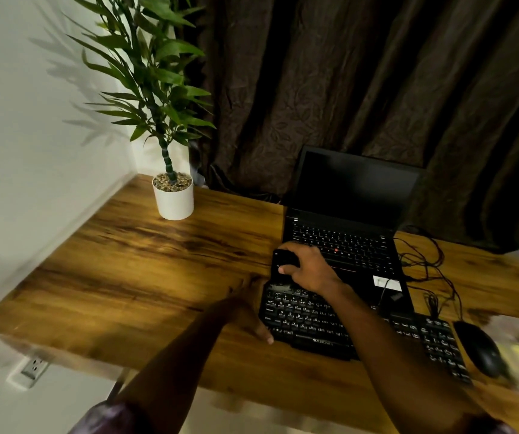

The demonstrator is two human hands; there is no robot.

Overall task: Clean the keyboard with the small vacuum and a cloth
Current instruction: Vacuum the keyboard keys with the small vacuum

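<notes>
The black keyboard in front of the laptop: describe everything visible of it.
The keyboard is black and plastic-looking, with white legends and a number pad, lying flat on the wooden desk before the laptop. The left hand touches its left end; the right hand holds the small vacuum at its top-left corner.

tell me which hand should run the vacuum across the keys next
Right. The right hand grips the vacuum at the top-left corner of the keyboard; the left hand only rests against its left edge.
</notes>
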